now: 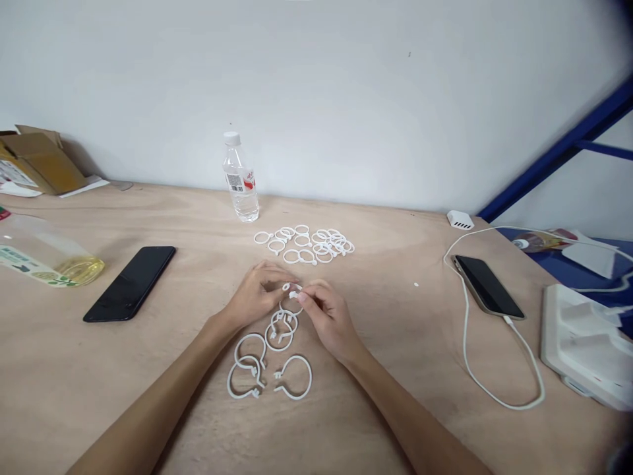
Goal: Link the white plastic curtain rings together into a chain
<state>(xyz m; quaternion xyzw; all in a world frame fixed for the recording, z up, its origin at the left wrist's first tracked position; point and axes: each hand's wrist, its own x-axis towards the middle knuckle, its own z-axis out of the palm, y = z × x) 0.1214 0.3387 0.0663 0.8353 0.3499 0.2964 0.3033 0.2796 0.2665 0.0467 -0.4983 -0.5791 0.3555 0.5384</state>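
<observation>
Near the middle of the table, my left hand [260,293] and my right hand [329,316] meet over a white plastic ring [286,287] with a small round eyelet. Fingers and thumb of each hand pinch it, and they partly cover it. Just below my hands lie several white split rings, their ends apart; one split ring [311,377] sits by itself on the right, others overlap on the left. Beyond my fingertips is a loose cluster of white closed rings [324,249], many overlapping.
On the wooden table [386,409] stand a clear water bottle [241,185] and, at left, a black phone [129,284] and a lying bottle with yellow liquid [79,270]. At right, a cable [465,330] runs to a second phone [487,284] beside a white power strip [583,343]. A cardboard box [47,161] sits back left.
</observation>
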